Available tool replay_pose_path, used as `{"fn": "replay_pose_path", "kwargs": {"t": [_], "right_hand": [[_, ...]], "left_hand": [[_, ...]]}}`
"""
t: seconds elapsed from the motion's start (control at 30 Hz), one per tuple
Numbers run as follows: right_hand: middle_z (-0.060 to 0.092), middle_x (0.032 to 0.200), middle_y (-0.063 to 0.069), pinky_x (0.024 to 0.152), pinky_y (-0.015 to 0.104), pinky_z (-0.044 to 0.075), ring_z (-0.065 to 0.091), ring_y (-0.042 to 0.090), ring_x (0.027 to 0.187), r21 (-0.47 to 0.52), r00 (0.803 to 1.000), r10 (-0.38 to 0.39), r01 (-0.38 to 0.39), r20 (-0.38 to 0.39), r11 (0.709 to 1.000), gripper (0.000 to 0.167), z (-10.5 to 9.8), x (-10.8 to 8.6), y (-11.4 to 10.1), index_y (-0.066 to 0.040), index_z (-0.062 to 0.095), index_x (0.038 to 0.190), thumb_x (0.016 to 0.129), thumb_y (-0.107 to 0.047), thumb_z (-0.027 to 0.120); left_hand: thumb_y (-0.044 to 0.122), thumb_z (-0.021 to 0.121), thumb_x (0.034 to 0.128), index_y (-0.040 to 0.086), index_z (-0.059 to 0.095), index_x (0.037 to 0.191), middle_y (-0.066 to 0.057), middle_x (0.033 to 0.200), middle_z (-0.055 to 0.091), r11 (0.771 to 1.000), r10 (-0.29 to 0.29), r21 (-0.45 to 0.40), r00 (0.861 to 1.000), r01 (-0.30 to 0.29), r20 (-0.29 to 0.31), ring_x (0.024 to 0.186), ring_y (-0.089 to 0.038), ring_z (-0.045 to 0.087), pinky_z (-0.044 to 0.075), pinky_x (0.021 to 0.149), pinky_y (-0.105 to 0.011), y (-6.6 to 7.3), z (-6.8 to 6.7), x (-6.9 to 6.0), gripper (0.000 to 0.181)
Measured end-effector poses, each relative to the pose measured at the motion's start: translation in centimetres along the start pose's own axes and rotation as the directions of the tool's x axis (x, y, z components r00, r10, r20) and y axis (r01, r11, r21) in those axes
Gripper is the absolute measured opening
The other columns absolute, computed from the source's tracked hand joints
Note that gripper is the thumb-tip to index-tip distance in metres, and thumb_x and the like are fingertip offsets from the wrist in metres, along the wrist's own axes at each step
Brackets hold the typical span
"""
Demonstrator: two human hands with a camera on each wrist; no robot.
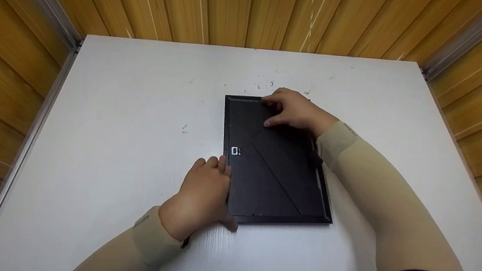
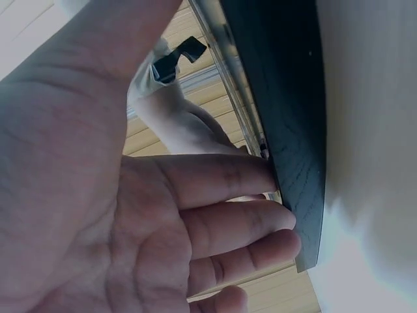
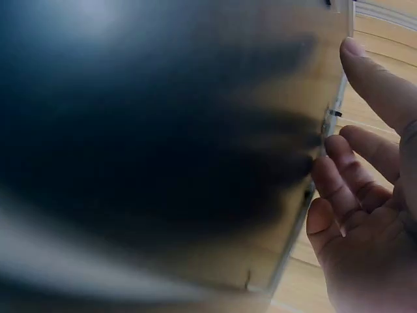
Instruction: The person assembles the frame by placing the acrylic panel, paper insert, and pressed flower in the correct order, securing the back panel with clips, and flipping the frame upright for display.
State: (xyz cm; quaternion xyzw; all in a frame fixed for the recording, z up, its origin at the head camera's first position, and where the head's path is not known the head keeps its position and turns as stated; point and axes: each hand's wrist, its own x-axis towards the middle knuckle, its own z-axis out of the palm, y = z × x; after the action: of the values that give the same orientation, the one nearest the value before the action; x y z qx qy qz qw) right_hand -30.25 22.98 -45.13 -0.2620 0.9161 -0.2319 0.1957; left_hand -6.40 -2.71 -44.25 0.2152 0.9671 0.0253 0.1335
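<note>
A black picture frame (image 1: 272, 190) lies back side up on the white table, with a folded stand panel (image 1: 290, 166) and a small metal hanger (image 1: 235, 151) on its back. My left hand (image 1: 203, 189) rests against its lower left side, thumb by the bottom corner. In the left wrist view, the left fingers (image 2: 228, 225) reach out and touch the frame's dark side edge (image 2: 296, 150). At the top right, my right hand (image 1: 298, 109) has its fingers near the upper edge and its thumb low over the backing. The right wrist view shows the right fingers (image 3: 335, 182) loosely bent beside the glossy backing.
The white table (image 1: 129, 112) carries small dark marks beyond the frame. Wood-patterned panels (image 1: 227, 12) stand behind it and on both sides, with metal posts (image 1: 47, 0) at the corners.
</note>
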Motion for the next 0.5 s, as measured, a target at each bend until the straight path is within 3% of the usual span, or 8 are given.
{"fn": "replay_pose_path", "kwargs": {"t": [0.23,0.5], "right_hand": [[0.059,0.142,0.018,0.113,0.051,0.046,0.055,0.034,0.124,0.108,1.000,0.021,-0.023,0.021,0.994,0.076,0.18,0.26,0.70,-0.010,0.061,0.160,0.092,-0.015,0.094],[0.055,0.144,0.018,0.114,0.051,0.044,0.052,0.034,0.127,0.141,0.998,0.032,-0.038,0.047,0.989,0.076,-0.13,-0.09,0.33,-0.012,0.059,0.161,0.093,-0.012,0.093]], "left_hand": [[0.086,0.098,0.0584,0.001,0.059,0.163,-0.021,0.171,0.056,1.000,0.013,0.014,1.000,-0.013,-0.009,0.146,-0.034,0.060,0.048,0.117,-0.047,0.31,0.01,0.01,0.140],[0.084,0.100,0.0586,0.000,0.059,0.162,-0.023,0.172,0.054,1.000,0.016,-0.006,1.000,-0.016,-0.007,0.150,-0.035,0.058,0.048,0.120,-0.048,0.33,-0.24,-0.12,0.139]]}}
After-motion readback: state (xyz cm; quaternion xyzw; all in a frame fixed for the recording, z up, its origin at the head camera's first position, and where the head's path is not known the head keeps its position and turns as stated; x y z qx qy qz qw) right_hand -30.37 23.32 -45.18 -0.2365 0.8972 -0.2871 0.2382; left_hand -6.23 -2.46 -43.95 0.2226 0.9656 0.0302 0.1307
